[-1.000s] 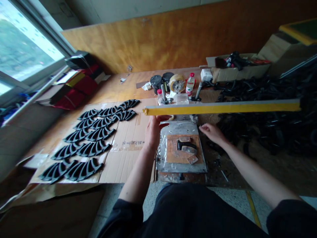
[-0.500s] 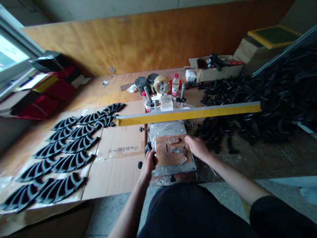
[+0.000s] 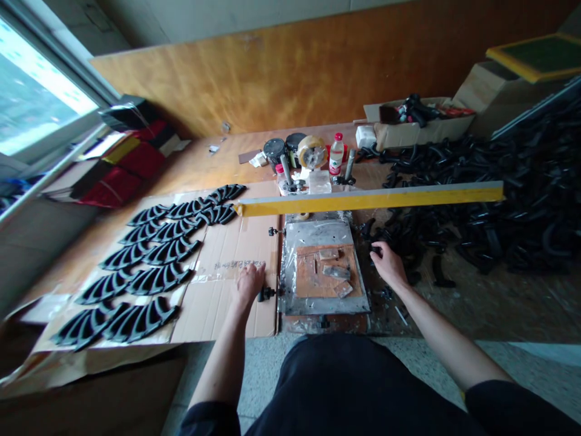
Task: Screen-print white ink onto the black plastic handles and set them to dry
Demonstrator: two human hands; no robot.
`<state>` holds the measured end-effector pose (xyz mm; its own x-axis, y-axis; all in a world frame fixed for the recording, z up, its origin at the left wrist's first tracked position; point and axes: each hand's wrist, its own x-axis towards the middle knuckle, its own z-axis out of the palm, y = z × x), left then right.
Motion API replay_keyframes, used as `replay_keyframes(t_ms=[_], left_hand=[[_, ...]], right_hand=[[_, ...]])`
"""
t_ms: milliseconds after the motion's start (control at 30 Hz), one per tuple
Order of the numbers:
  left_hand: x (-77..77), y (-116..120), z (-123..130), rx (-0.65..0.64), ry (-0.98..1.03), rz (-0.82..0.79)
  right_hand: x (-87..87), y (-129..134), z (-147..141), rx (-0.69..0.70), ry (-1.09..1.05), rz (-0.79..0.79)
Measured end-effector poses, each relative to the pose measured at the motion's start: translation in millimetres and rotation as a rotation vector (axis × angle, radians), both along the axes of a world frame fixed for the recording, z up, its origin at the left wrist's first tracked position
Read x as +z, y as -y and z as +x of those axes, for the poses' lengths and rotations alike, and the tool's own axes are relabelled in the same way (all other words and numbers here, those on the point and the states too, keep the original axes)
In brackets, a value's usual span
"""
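"One black part in play?"

"Looks pinched between the right hand fingertips, near the loose pile. Left hand half open over the cardboard, nothing visible in it."

"Why that layout?"

"Metal plate sits between pile and nested rows: probably short reach both ways. Blocks look like locators. Cardboard likely spares the finish."

"Surface, room?"

"Wood counter, messy around the plate. Window at left, wooden panel behind."
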<state>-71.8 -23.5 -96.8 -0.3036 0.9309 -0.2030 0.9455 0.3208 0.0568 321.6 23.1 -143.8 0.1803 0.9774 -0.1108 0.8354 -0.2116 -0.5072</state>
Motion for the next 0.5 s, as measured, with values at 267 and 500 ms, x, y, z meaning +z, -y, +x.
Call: replay_keyframes(t_ms=[267, 500], left_hand=[[97.4, -56, 49, -0.097, 0.599, 0.586], [83.6, -52, 61, 0.03, 1.067, 0.604]], right_hand=[[46.8, -1, 7, 0.174, 0.45, 0.108], [53.0, 6, 14, 0.344, 0.243, 0.262]])
